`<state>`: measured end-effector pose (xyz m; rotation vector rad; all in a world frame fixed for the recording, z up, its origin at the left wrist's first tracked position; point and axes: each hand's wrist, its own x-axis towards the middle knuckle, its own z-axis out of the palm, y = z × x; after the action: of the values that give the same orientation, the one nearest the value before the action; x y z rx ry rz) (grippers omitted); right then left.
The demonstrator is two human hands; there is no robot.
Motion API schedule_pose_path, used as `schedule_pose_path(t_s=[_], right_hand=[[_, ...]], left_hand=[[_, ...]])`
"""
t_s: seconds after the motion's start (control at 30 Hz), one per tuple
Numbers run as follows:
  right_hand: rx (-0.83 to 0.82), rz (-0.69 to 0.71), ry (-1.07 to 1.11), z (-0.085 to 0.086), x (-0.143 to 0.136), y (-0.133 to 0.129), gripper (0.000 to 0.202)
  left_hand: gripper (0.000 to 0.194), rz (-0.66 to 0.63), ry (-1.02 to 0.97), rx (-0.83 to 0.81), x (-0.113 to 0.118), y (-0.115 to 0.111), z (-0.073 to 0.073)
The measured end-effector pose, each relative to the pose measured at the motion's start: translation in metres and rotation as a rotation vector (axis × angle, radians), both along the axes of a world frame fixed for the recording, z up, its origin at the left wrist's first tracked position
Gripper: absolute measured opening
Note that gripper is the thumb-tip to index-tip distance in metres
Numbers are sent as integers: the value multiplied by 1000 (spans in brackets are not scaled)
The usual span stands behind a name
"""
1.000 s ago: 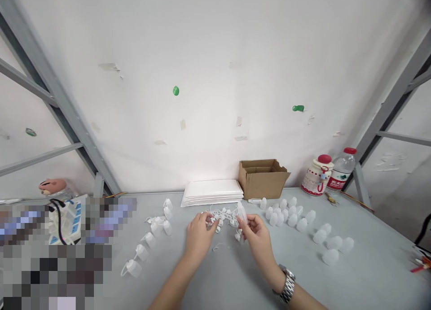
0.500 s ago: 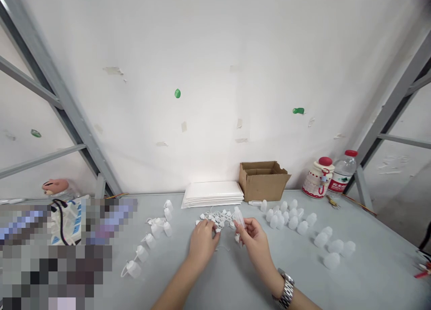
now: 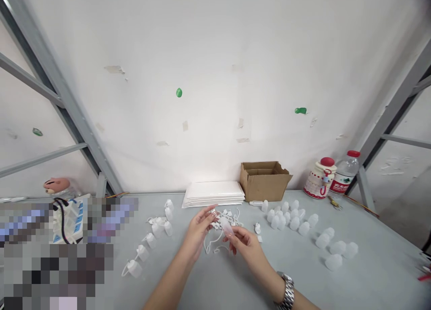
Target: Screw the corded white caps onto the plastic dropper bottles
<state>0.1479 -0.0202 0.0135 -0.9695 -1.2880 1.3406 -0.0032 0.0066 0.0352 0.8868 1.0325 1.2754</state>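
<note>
My right hand (image 3: 247, 245) has its fingers round a small translucent plastic bottle (image 3: 226, 227), which is tilted up to the left. Just left of it, my left hand (image 3: 199, 231) pinches a small white cap (image 3: 213, 211) at its fingertips. A white looped strap (image 3: 208, 245) hangs below the two hands; whether it belongs to that cap I cannot tell. Behind the hands lies a pile of white caps with straps (image 3: 232, 216), partly hidden by the fingers. To the right of my right hand, a few loose white caps (image 3: 257, 228) rest on the grey table (image 3: 215, 283).
Capped bottles with straps (image 3: 155, 229) stand in a row at left. Several translucent bottles without caps (image 3: 294, 223) stand at right. Against the wall are white padded envelopes (image 3: 213, 194), a cardboard box (image 3: 264, 186), a decorated jar (image 3: 319, 179) and a water bottle (image 3: 345, 173).
My left hand has risen from the pile with a white cap. My right hand has tilted the bottle and brought it left, closer to my left hand.
</note>
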Motion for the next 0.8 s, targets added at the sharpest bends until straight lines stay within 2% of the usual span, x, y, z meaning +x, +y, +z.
schedule_pose_path(t_s=[0.1,0.2,0.33,0.47,0.63,0.73,0.8], right_hand=[[-19,21,-20,-3,-2,0,36],[-30,23,-25,-5,-2,1,36],[-43,0,-35,-4,-2,2,38],[-62,-19,-70,-4,-1,2,40],[-37,-78,-155,-6,-1,1,31],[-59,-88,-101,-6,-1,0,32],[-124,-26,5,-4,0,0,34]], left_hand=[[35,-94,-218,-100,3,-3,1],[26,-155,-290,-116,7,-4,-2],[19,-175,-279,-81,8,-4,-4],[22,-155,-245,-76,7,-5,-2],[26,-130,-167,-57,7,-6,-1],[27,-128,-156,-44,7,-6,-4],[27,-135,-169,-28,8,-6,-6]])
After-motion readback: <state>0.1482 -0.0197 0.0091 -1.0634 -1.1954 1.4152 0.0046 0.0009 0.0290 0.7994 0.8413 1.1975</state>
